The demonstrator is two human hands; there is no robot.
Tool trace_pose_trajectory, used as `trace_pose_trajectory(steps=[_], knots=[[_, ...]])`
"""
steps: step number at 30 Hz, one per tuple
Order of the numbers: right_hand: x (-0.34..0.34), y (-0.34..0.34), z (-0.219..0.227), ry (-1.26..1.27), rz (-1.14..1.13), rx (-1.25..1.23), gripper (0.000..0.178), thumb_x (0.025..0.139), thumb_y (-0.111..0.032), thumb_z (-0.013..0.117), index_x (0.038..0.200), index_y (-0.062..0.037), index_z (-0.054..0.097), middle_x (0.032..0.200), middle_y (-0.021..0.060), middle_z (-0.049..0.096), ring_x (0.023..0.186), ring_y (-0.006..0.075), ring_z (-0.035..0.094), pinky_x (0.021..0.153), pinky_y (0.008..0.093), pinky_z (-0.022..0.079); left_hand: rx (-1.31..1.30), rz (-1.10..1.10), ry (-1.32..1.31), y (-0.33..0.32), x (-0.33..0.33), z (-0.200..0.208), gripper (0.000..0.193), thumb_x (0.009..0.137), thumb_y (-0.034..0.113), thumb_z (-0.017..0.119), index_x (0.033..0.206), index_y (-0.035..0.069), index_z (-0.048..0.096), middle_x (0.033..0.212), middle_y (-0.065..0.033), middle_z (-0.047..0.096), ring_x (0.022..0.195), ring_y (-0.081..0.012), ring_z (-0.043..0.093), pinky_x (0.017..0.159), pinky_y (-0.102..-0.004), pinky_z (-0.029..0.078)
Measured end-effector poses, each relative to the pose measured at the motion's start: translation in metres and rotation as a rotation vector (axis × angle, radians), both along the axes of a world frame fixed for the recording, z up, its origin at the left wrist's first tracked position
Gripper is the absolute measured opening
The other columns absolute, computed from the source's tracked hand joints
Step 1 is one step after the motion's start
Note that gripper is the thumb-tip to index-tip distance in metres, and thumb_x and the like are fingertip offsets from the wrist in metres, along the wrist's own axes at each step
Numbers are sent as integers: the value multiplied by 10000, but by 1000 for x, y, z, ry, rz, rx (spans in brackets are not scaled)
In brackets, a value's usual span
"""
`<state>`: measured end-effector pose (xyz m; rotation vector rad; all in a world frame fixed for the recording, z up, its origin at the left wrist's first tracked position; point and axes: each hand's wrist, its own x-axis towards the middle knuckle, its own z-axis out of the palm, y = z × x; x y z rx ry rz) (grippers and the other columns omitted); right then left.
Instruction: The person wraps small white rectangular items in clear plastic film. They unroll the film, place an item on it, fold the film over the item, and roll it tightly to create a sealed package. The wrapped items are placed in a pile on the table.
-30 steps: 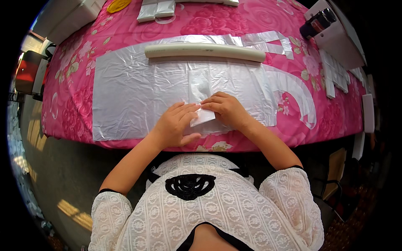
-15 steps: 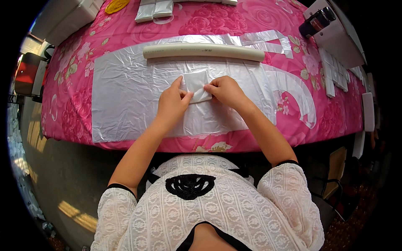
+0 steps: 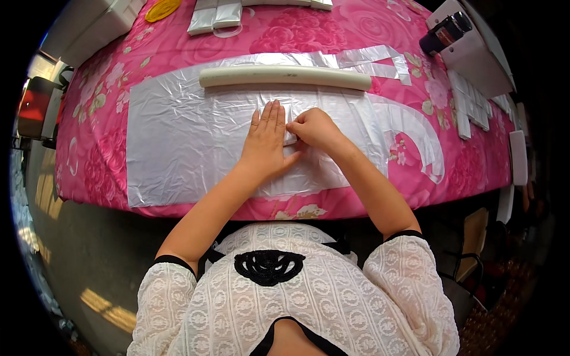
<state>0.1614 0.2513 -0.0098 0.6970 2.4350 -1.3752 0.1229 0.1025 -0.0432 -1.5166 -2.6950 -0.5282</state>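
A small folded packet of white plastic film [image 3: 289, 139] lies on top of a spread silvery-white plastic bag [image 3: 172, 142]. My left hand [image 3: 266, 142] rests flat over the packet, fingers stretched forward and thumb out to the right, hiding most of it. Pinched together, the thumb and fingers of my right hand [image 3: 319, 129] hold the packet's right edge. Beyond both hands, a cream plastic pipe [image 3: 285, 76] lies crosswise on the bag. The bag's curved handle strips [image 3: 430, 127] spread out at the right.
A pink floral tablecloth [image 3: 98, 151] covers the table. Stacks of folded white plastic [image 3: 215, 16] sit at the far edge, with more folded bundles [image 3: 470, 101] at the right. A dark tumbler [image 3: 445, 32] leans by a white box [image 3: 484, 59]. A yellow disc [image 3: 162, 9] lies far left.
My left hand has moved right and flattened over the packet, its fingers straightening from a curl. My right hand stays at the packet's right edge. The view has shifted slightly.
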Motion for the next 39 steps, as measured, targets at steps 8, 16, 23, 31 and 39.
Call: trace_pose_trajectory(steps=[8,16,23,31,39], knots=[[20,-9,13,93,97,374,240,624,-235,713,678,-23,613,643,101,617,604,216,599,571,324,465,-30,-17,-52,-3,-1,0,1059,684,622,560,1352,-93,156,1426,-245,151,1349,-325,113,1096,-437,60],[7,-17,6,702,489,759,447,739,-230,648,1108,-7,527,1161,160,532,1107,299,471,952,407,342,441,79,-400,-55,15,18,714,753,232,655,1311,-29,293,1337,-247,302,1261,-310,296,1032,-411,249],[0,-86,-26,541,524,587,632,850,-415,470,1315,-2,355,1404,226,244,1326,341,185,1078,451,129,262,549,-1663,-173,68,28,257,885,123,514,1068,-54,552,984,-154,626,904,-202,617,802,-298,497],[58,-187,-19,546,942,113,513,873,-318,463,1273,-2,407,1419,228,198,1340,370,120,1079,471,98,925,971,-1860,-176,96,28,245,867,164,538,1020,-24,574,946,-110,622,864,-175,602,700,-293,503],[18,-110,0,682,1080,148,144,716,-145,645,790,-36,588,1170,133,516,1217,328,349,991,439,303,315,569,-1022,-178,69,47,99,732,51,677,805,-14,665,735,-59,663,611,-72,599,558,-212,479]])
